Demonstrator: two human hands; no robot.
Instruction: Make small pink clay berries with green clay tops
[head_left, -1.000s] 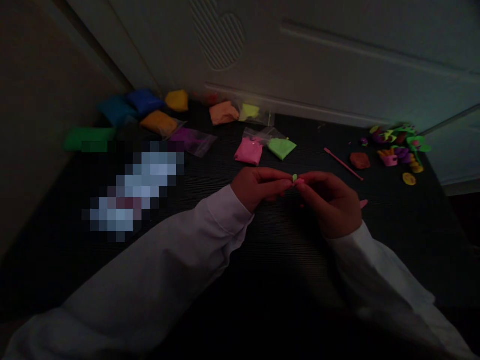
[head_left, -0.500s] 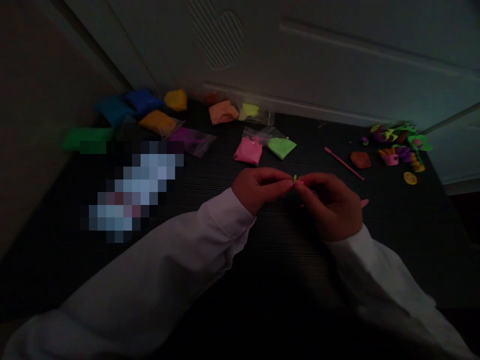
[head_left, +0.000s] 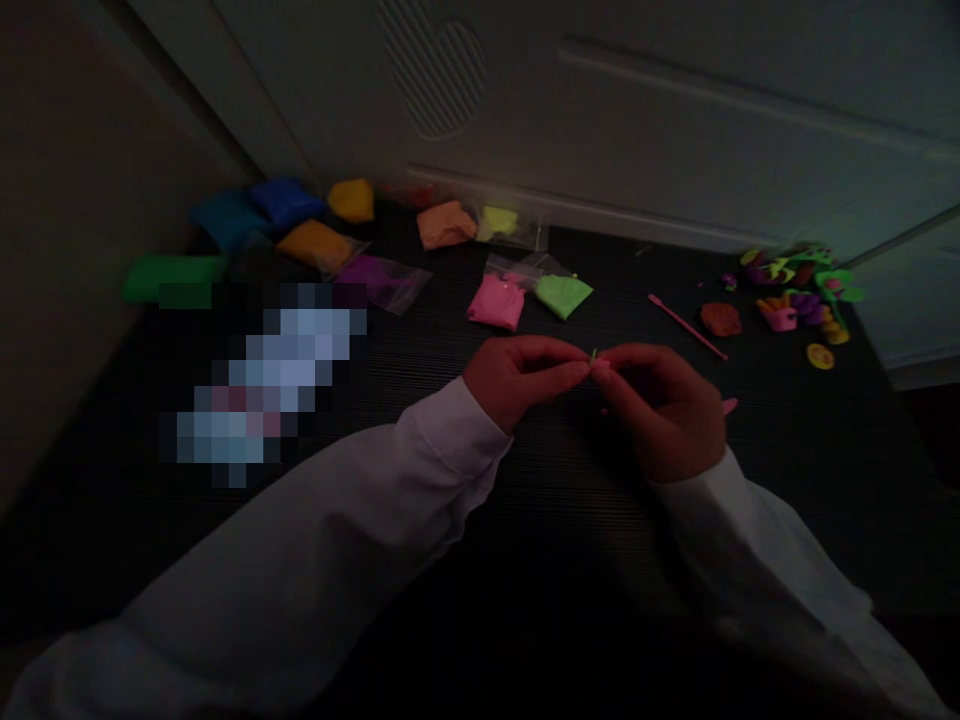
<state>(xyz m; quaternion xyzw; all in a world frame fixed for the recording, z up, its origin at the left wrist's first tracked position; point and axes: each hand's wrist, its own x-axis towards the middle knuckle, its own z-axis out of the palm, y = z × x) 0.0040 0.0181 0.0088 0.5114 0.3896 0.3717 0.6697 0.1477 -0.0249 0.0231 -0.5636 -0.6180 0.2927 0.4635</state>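
My left hand (head_left: 510,380) and my right hand (head_left: 671,415) meet fingertip to fingertip above the dark table. Between the right thumb and forefinger is a small pink clay piece (head_left: 601,366). A thin green clay bit (head_left: 594,354) sticks up from it, right at the left fingertips. The left thumb and forefinger are pinched against this small piece; the fingers hide how much of it they grip. Under the hands lies a tiny pink crumb (head_left: 604,411). Partly behind my right hand is a pink pointed tool (head_left: 730,406).
Beyond my hands lie a pink clay packet (head_left: 498,302) and a light green one (head_left: 564,295). A pink stick tool (head_left: 688,327) and a reddish-brown clay lump (head_left: 721,319) lie to the right, near small clay figures (head_left: 780,315). Several coloured packets (head_left: 315,243) and a blurred-out patch occupy the left.
The green bit has turned a little and now looks thinner and more upright. The left fingertips have shifted very slightly right; the rest looks the same.
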